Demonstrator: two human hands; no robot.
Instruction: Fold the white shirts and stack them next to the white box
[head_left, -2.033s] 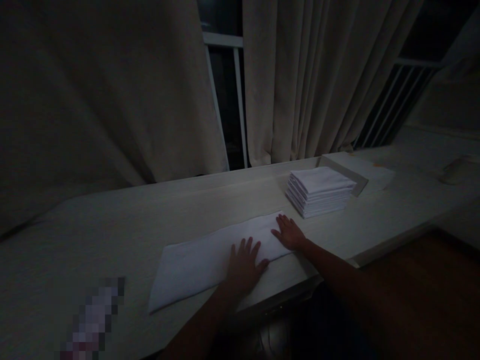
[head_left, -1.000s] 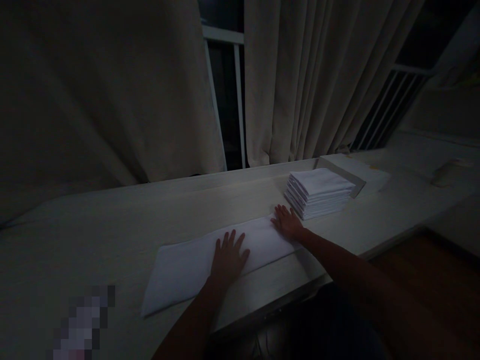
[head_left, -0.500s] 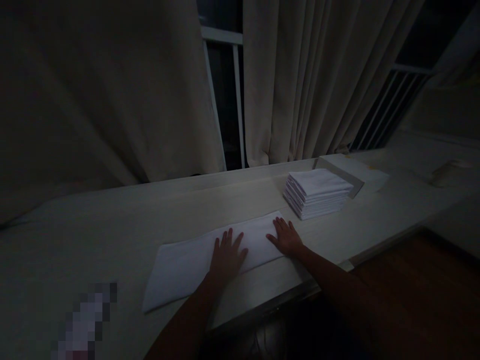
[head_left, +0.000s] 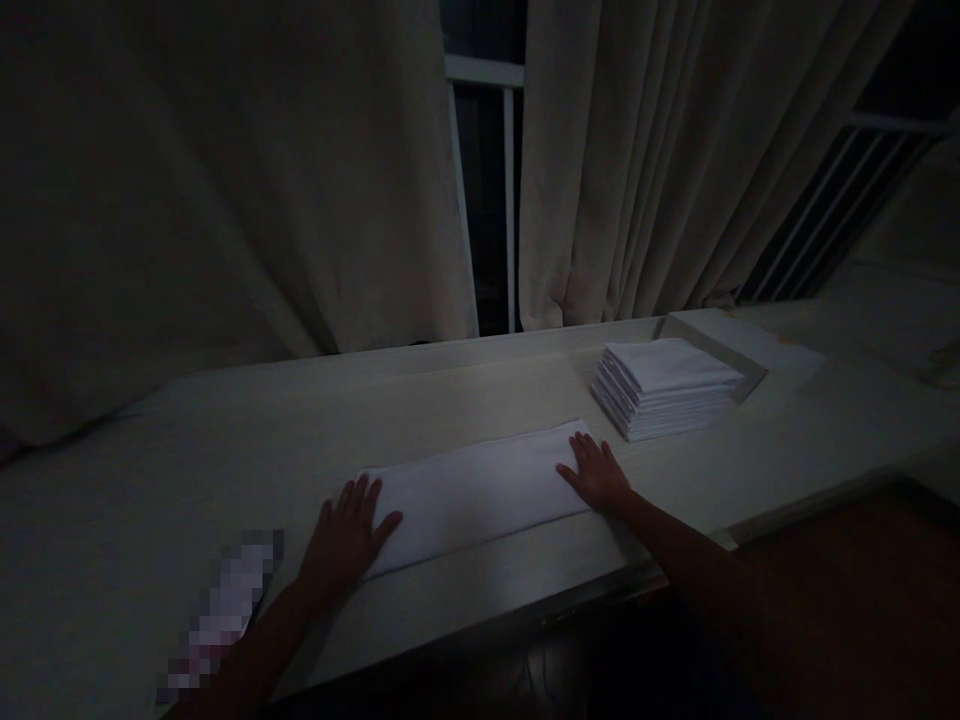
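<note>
1. The white cloth (head_left: 480, 495) lies flat near the front edge of the pale surface (head_left: 187, 450), folded into a long narrow strip. Its long axis runs left to right and climbs slightly away from the person toward the right.

2. The left hand (head_left: 346, 535) sits on the strip's left end, palm down, fingers (head_left: 360, 498) spread and flat. Nothing is pinched; it presses on the cloth rather than gripping it.

3. The right hand (head_left: 596, 473) rests on the opposite end, also palm down, fingers loose and splayed, laid on the fabric and not closed round it.

4. So there is one hand at each short end, with the whole length of the strip stretched between them. From the left fingers the cloth runs off to the right; from the right fingers it runs back to the left. Neither hand is nearer the middle in any way I could call.

5. Just beyond the right hand, apart from the strip, stands a neat stack of folded white cloths (head_left: 664, 388). The right hand is clearly the nearer one to it.

6. Behind the stack lies a flat pale box (head_left: 720, 335), touching or nearly touching it; the dimness makes it hard to tell.

7. Along the back hang heavy curtains (head_left: 637, 150), parted over a dark window with a white frame (head_left: 508, 200).

8. A blurred patch (head_left: 221, 610) sits at the near left, beside the left forearm.
</note>
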